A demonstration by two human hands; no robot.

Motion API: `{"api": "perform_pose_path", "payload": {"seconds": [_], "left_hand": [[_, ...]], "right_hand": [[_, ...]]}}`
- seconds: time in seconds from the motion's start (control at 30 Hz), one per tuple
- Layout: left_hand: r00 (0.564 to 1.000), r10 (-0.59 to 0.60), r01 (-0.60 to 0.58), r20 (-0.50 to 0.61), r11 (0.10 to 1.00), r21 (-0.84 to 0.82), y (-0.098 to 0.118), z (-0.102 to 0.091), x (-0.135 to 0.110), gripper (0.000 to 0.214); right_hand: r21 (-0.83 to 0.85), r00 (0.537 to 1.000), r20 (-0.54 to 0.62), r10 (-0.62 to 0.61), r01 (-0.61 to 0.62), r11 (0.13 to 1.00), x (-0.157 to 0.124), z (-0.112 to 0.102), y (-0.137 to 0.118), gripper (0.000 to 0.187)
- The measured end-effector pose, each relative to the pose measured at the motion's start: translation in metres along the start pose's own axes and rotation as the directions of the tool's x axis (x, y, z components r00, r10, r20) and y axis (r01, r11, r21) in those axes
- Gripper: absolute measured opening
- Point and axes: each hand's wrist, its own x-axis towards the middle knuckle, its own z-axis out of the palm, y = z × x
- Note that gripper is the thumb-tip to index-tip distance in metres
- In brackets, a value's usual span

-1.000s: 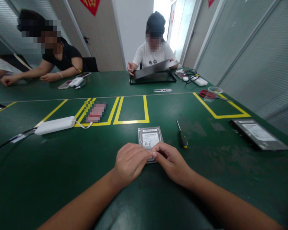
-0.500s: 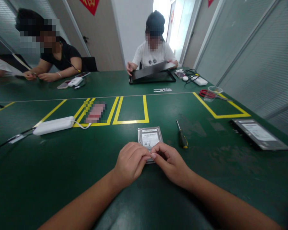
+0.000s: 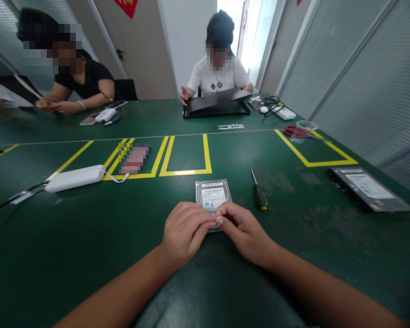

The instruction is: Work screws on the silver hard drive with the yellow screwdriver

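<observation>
A silver hard drive (image 3: 212, 193) with a white label lies flat on the green table (image 3: 123, 246). Above its near edge, the fingertips of my left hand (image 3: 186, 230) and my right hand (image 3: 244, 232) meet. Both are closed in a pinch, and whatever sits between the fingers is too small or hidden to name. My hands cover the lower part of the drive. To the right of them, a screwdriver (image 3: 259, 197) with a dark green and yellow handle points away from me.
A larger drive-like unit (image 3: 369, 187) with a label lies at the right. Red-handled scissors (image 3: 295, 132) and a clear plastic cup (image 3: 305, 127) are beyond it. At the left rests a white power bank (image 3: 75, 178) with cables. Across the table, a person (image 3: 218, 73) holds a dark panel (image 3: 218, 101).
My hands stay almost in place with fingertips together. The view has shifted slightly. Across the table, the dark panel has tilted a little lower.
</observation>
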Motion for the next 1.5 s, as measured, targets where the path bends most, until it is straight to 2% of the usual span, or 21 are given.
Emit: {"api": "perform_pose_path", "payload": {"seconds": [0.47,0.53,0.63,0.73,0.83,0.93,1.07,1.13,1.23,1.37,1.5], "left_hand": [[0.997,-0.007,0.009,0.081,1.0,-0.028,-0.004,-0.003,0.002,0.009],[0.995,-0.024,0.029,0.096,0.998,-0.054,-0.004,-0.004,0.003,0.008],[0.984,-0.107,0.121,0.143,0.988,-0.095,-0.006,-0.009,0.004,0.005],[0.957,-0.179,0.212,0.229,0.969,-0.128,-0.01,-0.017,0.003,0.004],[0.925,-0.19,0.238,0.329,0.964,-0.114,-0.015,-0.026,0.003,0.004],[0.883,-0.139,0.186,0.449,0.98,-0.063,-0.019,-0.033,0.004,0.009],[0.782,-0.122,0.117,0.611,0.992,0.048,-0.022,-0.038,0.008,0.014],[0.746,-0.131,0.095,0.653,0.991,0.09,-0.021,-0.04,0.01,0.015],[0.716,-0.145,0.072,0.683,0.988,0.135,-0.02,-0.044,0.011,0.015],[0.704,-0.138,0.047,0.697,0.988,0.148,-0.018,-0.049,0.011,0.016],[0.699,-0.132,0.035,0.703,0.988,0.15,-0.018,-0.047,0.01,0.016]], "right_hand": [[-0.029,1.0,-0.004,-0.025,0.025,0.999,-0.003,0.002,0.006,0.014],[-0.055,0.999,-0.006,-0.035,0.034,0.998,-0.002,0.002,0.005,0.014],[-0.103,0.998,-0.007,-0.057,0.056,0.993,-0.002,0.0,0.005,0.014],[-0.149,0.997,-0.002,-0.078,0.077,0.986,-0.002,-0.001,0.005,0.014],[-0.191,0.995,-0.005,-0.103,0.1,0.976,-0.002,-0.002,0.006,0.012],[-0.223,0.991,-0.014,-0.134,0.128,0.966,-0.003,-0.002,0.007,0.011],[-0.279,0.983,-0.008,-0.184,0.174,0.944,-0.004,-0.003,0.008,0.01],[-0.35,0.973,0.014,-0.23,0.22,0.911,-0.005,-0.004,0.01,0.008],[-0.514,0.949,0.115,-0.294,0.311,0.8,-0.006,-0.004,0.011,0.011],[-0.64,0.918,0.238,-0.317,0.394,0.659,-0.008,-0.002,0.012,0.017],[-0.695,0.894,0.279,-0.35,0.44,0.569,-0.008,0.0,0.013,0.023]]}}
